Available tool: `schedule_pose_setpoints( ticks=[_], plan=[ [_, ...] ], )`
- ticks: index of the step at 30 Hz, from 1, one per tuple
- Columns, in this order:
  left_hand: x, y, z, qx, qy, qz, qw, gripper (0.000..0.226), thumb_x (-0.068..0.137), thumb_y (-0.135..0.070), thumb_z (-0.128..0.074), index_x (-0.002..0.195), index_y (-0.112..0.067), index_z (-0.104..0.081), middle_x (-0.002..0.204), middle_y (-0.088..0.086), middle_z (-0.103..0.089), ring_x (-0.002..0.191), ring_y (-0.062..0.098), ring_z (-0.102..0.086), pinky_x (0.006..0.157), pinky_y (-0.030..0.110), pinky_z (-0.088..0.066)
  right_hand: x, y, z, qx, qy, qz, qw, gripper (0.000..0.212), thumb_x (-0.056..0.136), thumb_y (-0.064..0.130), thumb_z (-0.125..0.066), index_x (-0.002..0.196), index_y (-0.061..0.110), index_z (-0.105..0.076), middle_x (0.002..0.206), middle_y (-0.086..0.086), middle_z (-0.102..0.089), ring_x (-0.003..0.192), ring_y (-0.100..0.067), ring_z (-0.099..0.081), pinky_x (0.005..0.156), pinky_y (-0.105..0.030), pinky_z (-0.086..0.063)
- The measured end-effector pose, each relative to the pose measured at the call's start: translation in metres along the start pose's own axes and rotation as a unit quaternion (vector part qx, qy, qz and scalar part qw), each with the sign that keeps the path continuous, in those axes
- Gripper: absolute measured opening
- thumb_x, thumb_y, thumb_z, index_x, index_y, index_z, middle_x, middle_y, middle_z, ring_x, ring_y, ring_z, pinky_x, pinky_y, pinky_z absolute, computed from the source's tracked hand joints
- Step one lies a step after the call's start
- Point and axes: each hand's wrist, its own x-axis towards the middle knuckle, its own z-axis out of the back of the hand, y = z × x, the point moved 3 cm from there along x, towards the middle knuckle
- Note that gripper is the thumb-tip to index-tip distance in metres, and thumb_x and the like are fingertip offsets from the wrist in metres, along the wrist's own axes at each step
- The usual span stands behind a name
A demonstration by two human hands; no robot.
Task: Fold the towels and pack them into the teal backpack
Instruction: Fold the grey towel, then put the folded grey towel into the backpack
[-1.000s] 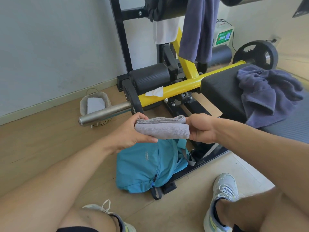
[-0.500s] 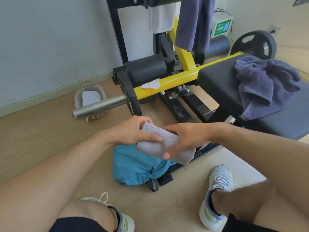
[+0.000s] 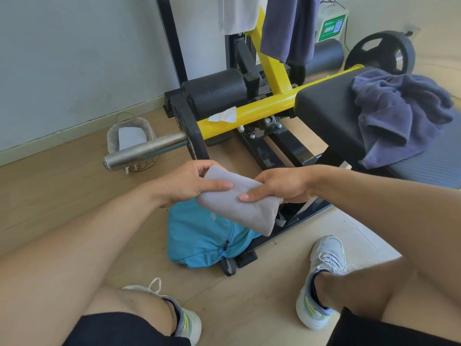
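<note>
Grey towel (image 3: 239,203), folded, now tilts down toward the teal backpack (image 3: 199,238). Your left hand (image 3: 189,186) and right hand (image 3: 279,187) both pinch it, ready for packing.

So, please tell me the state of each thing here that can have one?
Grey towel: folded, held in the air above the backpack by both hands.
Left hand: grip on the towel's left end.
Right hand: grip on its right side.
Backpack: lying on the floor; whether its zip is open cannot be told.
Blue towel: crumpled, unfolded, on the bench.
</note>
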Motion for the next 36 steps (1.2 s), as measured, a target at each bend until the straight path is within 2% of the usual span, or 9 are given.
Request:
schedule_pose_setpoints(
  ticks=[5, 9, 11, 12, 16, 21, 24, 29, 36],
  plan=[
    [0.023, 0.018, 0.004, 0.043, -0.120, 0.060, 0.990, 0.037, 0.096, -0.032, -0.070, 0.125, -0.011, -0.062, 0.121, 0.015, -0.069, 0.099, 0.019, -0.065, 0.085, 0.041, -0.059, 0.028, -0.027, 0.020, -0.113, -0.227, -0.064, 0.965, 0.045, 0.094, 0.043, -0.068, 0.125, 0.011, -0.063, 0.117, -0.007, -0.070, 0.108, -0.024, -0.067, 0.101, -0.041, -0.054],
    [0.042, 0.040, -0.003, 0.148, -0.019, 0.151, 0.977, 0.046, 0.098, -0.034, -0.066, 0.137, -0.015, -0.054, 0.114, 0.011, -0.061, 0.097, 0.025, -0.060, 0.075, 0.041, -0.054, 0.050, -0.052, 0.034, -0.046, -0.354, -0.094, 0.929, 0.054, 0.097, 0.044, -0.063, 0.135, 0.008, -0.053, 0.128, -0.011, -0.063, 0.116, -0.029, -0.061, 0.101, -0.040, -0.051],
    [0.049, 0.045, -0.013, 0.195, 0.035, 0.189, 0.962, 0.049, 0.098, -0.034, -0.065, 0.142, -0.019, -0.051, 0.095, -0.004, -0.042, 0.086, 0.030, -0.052, 0.070, 0.041, -0.049, 0.059, -0.066, 0.032, 0.075, -0.374, -0.102, 0.919, 0.058, 0.096, 0.044, -0.065, 0.135, 0.003, -0.052, 0.126, -0.013, -0.065, 0.113, -0.031, -0.063, 0.102, -0.042, -0.051],
    [0.054, 0.048, -0.017, 0.212, 0.051, 0.196, 0.956, 0.048, 0.099, -0.032, -0.064, 0.143, -0.019, -0.050, 0.140, 0.020, -0.040, 0.088, 0.035, -0.053, 0.072, 0.042, -0.049, 0.066, -0.075, 0.028, 0.154, -0.373, -0.103, 0.909, 0.058, 0.095, 0.042, -0.066, 0.134, 0.002, -0.052, 0.122, -0.015, -0.067, 0.110, -0.032, -0.065, 0.103, -0.045, -0.051],
    [0.070, 0.045, -0.032, 0.241, 0.073, 0.178, 0.951, 0.039, 0.103, -0.025, -0.057, 0.141, -0.021, -0.052, 0.118, 0.012, -0.063, 0.090, 0.026, -0.058, 0.071, 0.029, -0.044, 0.097, -0.106, -0.013, 0.340, -0.325, -0.126, 0.873, 0.049, 0.095, 0.034, -0.069, 0.127, 0.002, -0.051, 0.108, -0.016, -0.069, 0.092, -0.031, -0.068, 0.084, -0.043, -0.057],
    [0.085, 0.046, -0.038, 0.260, 0.072, 0.171, 0.947, 0.029, 0.105, -0.016, -0.048, 0.132, -0.018, -0.058, 0.082, -0.001, -0.052, 0.070, 0.016, -0.045, 0.067, 0.029, -0.044, 0.123, -0.138, -0.030, 0.347, -0.382, -0.086, 0.852, 0.047, 0.094, 0.031, -0.070, 0.133, 0.011, -0.053, 0.114, -0.009, -0.063, 0.103, -0.030, -0.062, 0.090, -0.041, -0.054],
    [0.091, 0.047, -0.037, 0.276, 0.029, 0.186, 0.943, 0.024, 0.105, -0.019, -0.044, 0.118, -0.011, -0.062, 0.115, 0.010, -0.063, 0.095, 0.026, -0.056, 0.090, 0.037, -0.052, 0.129, -0.140, -0.036, 0.214, -0.433, -0.008, 0.875, 0.029, 0.093, 0.029, -0.068, 0.118, 0.018, -0.059, 0.106, -0.005, -0.066, 0.096, -0.026, -0.063, 0.079, -0.038, -0.055],
    [0.096, 0.050, -0.031, 0.248, -0.046, 0.243, 0.937, 0.068, 0.098, -0.054, -0.056, 0.145, -0.005, -0.047, 0.147, 0.014, -0.050, 0.130, 0.033, -0.052, 0.099, 0.038, -0.047, 0.138, -0.116, -0.093, -0.222, -0.388, 0.170, 0.878, 0.034, 0.075, 0.014, -0.060, 0.109, 0.017, -0.062, 0.100, -0.004, -0.066, 0.095, -0.027, -0.054, 0.080, -0.043, -0.050],
    [0.075, 0.070, -0.006, 0.452, -0.048, 0.310, 0.835, 0.090, 0.075, -0.034, -0.090, 0.146, -0.004, -0.043, 0.144, 0.010, -0.055, 0.125, 0.026, -0.061, 0.103, 0.034, -0.051, 0.134, -0.085, -0.129, -0.299, -0.371, 0.327, 0.816, 0.057, 0.072, 0.014, -0.051, 0.128, 0.015, -0.060, 0.120, -0.001, -0.066, 0.110, -0.027, -0.058, 0.089, -0.039, -0.048]
  ],
)
